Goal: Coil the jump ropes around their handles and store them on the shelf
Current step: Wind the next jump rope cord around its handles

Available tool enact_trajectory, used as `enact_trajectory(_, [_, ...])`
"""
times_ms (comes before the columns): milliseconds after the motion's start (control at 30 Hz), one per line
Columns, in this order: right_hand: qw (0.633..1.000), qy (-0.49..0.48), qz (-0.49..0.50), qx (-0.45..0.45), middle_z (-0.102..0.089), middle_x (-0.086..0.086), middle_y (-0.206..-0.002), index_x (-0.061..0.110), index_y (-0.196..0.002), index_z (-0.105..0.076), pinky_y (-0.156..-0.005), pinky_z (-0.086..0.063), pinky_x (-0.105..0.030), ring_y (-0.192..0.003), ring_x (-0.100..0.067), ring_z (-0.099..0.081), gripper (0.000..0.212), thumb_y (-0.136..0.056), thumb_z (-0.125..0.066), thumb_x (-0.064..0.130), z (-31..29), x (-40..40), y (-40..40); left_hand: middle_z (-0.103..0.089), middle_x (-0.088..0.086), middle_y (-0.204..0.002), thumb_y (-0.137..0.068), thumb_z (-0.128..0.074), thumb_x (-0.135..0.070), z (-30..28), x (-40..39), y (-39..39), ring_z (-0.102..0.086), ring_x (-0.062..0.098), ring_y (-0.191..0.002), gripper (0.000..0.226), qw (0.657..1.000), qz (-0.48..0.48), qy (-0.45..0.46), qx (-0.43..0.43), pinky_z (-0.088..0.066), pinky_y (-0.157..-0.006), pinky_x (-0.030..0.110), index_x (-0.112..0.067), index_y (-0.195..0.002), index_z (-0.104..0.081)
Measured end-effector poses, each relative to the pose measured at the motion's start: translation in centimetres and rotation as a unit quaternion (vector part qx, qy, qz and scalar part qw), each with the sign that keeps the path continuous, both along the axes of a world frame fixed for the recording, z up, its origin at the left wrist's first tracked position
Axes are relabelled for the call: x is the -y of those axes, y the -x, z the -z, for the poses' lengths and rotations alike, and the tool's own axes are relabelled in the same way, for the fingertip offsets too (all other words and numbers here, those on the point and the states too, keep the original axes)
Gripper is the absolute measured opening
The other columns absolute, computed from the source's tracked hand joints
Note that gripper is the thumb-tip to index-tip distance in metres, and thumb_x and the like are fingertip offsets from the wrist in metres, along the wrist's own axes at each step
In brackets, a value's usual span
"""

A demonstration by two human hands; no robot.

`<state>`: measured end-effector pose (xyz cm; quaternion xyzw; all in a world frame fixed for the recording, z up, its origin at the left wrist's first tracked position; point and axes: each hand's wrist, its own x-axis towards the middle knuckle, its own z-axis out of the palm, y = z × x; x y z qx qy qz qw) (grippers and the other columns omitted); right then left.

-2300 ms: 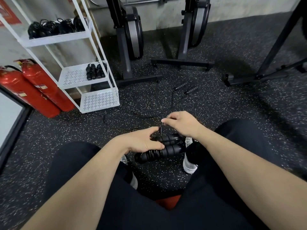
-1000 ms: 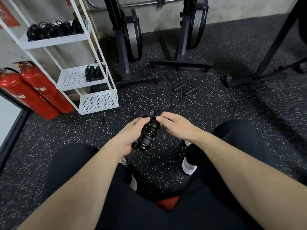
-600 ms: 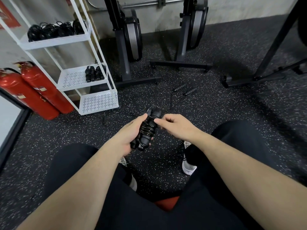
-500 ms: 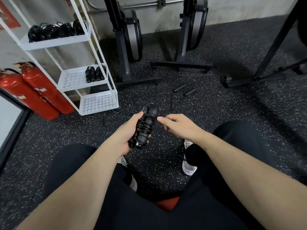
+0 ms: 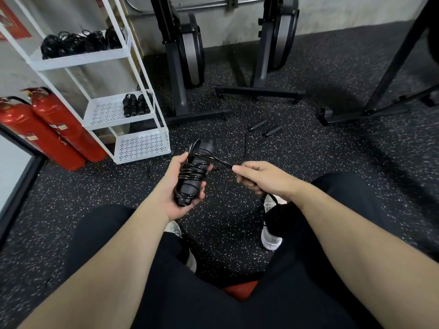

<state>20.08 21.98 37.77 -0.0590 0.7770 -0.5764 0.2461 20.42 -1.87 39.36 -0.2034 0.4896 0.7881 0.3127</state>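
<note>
- The left hand (image 5: 180, 186), at the centre of the frame, has its fingers and thumb curled round the pair of black ribbed foam jump-rope handles (image 5: 196, 170), which are held side by side as one bundle.
- The bundle's long axis runs from the heel of that palm up and a little right, its free end pointing toward the upper middle of the frame (roughly toward the floor in front of the shelf).
- Several turns of glossy black cord (image 5: 191, 173) already cross the middle of the handles, square to that axis.
- The right hand (image 5: 259, 178), just right of centre, pinches the free run of the same cord between thumb and forefinger; its other fingers are curled under.
- That run leaves the upper part of the bundle and goes right and slightly down to the pinch, so it meets the handles nearly at right angles, which I judge is what the next turn depends on.
- The right hand is the nearer one to the slack, which trails away below it.
- The white metal three-tier shelf (image 5: 140, 148) stands in the upper left, well apart from both hands, with coiled ropes on its upper two tiers.
- A second black jump rope (image 5: 266, 129) lies uncoiled on the speckled floor, above the hands.
</note>
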Motion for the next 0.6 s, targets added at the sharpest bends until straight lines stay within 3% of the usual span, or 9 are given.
enact_trajectory(100, [1.000, -0.015, 0.003, 0.002, -0.045, 0.009, -0.060, 0.018, -0.084, -0.062, -0.057, -0.035, -0.025, -0.056, -0.010, -0.039, 0.038, -0.100, -0.055, 0.052, 0.4, -0.2, 0.1, -0.065, 0.002, -0.083, -0.094, -0.050, -0.065, 0.1, 0.4, 0.1, -0.055, 0.013, -0.053, 0.060, 1.000, 0.015, 0.006, -0.013, -0.046, -0.044, 0.021, -0.015, -0.099, -0.083])
enact_trajectory(233, [0.999, 0.050, 0.006, -0.003, -0.047, 0.009, -0.066, 0.023, -0.091, -0.071, -0.057, -0.035, -0.024, -0.060, -0.010, -0.039, 0.026, -0.104, -0.054, 0.037, 0.4, -0.3, 0.3, -0.074, -0.002, -0.096, -0.096, -0.052, -0.060, -0.3, 0.6, 0.2, -0.058, 0.010, -0.051, 0.057, 0.997, -0.027, -0.064, -0.014, -0.049, -0.039, 0.022, -0.013, -0.122, -0.068])
enact_trajectory(500, [0.998, -0.039, 0.057, -0.004, -0.045, 0.014, -0.057, 0.028, -0.081, -0.073, -0.053, -0.029, -0.025, -0.052, -0.008, -0.036, 0.031, -0.095, -0.063, 0.054, 0.9, 0.0, 0.3, -0.074, 0.003, -0.104, -0.084, -0.056, -0.057, -0.6, -0.1, -0.6, -0.056, 0.014, -0.050, 0.058, 0.996, 0.077, -0.032, -0.040, -0.049, -0.038, 0.025, -0.012, -0.115, -0.073])
enact_trajectory(600, [0.995, -0.072, 0.064, 0.008, -0.048, 0.014, -0.056, 0.025, -0.080, -0.073, -0.053, -0.031, -0.024, -0.049, -0.006, -0.038, 0.038, -0.088, -0.067, 0.062, 1.1, -0.1, 0.3, -0.072, 0.006, -0.105, -0.083, -0.054, -0.059, -0.7, -0.5, -0.7, -0.055, 0.014, -0.053, 0.055, 0.990, 0.130, 0.014, -0.061, -0.049, -0.040, 0.027, -0.016, -0.100, -0.082])
